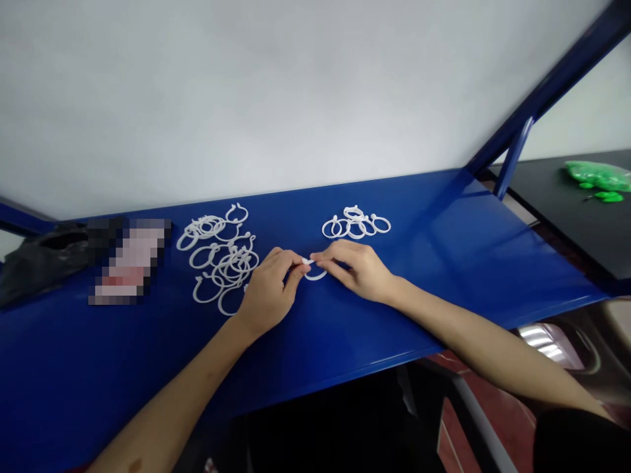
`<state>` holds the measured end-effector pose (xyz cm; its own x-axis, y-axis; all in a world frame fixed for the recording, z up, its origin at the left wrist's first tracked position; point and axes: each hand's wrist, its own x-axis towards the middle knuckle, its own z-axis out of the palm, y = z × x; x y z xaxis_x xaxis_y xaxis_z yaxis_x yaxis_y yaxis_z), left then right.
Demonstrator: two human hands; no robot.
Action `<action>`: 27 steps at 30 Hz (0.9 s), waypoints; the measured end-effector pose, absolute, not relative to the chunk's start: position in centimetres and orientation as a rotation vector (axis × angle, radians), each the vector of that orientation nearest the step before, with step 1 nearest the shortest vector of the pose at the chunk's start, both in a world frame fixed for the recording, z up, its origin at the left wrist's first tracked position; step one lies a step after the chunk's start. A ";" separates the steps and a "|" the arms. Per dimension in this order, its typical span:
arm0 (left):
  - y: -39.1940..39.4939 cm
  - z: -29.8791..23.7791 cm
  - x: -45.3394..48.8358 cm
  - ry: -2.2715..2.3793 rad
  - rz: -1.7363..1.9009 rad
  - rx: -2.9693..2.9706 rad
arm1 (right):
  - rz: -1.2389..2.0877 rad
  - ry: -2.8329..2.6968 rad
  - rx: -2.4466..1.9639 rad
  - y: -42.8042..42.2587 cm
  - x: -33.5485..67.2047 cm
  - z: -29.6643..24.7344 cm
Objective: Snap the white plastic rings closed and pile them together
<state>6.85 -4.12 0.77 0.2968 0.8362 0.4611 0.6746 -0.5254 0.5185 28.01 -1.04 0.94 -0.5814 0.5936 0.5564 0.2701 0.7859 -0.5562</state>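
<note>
Between my two hands is a white plastic ring (315, 276), its lower curve hanging just over the blue table (340, 328). My left hand (271, 289) pinches the ring's top from the left, thumb against index finger. From the right, my right hand (359, 269) pinches the same top part, close to the left fingertips. The fingers partly cover the spot where the ring's ends meet. Left of my left hand lies a loose pile of white rings (221, 263), several with their ends apart. Beyond my right hand is a smaller cluster of rings (355, 225) that look closed.
A black plastic bag (44, 256) and a blurred-out flat item (131, 263) lie at the table's left. A pale wall (276, 98) rises behind. On the right stand a blue metal frame (515, 154) and a black table (566, 203) with a green bag (596, 176).
</note>
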 end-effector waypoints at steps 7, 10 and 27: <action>-1.6 0.5 3.6 2.021 0.847 2.396 | 0.161 -1.870 -1.133 3.7 31.8 1.5; -0.8 0.5 2.2 2.246 0.663 2.278 | 0.148 -1.727 -1.420 6.2 34.8 1.2; -0.9 0.3 1.1 2.205 0.657 2.288 | 0.274 -1.845 -1.684 7.8 36.7 0.1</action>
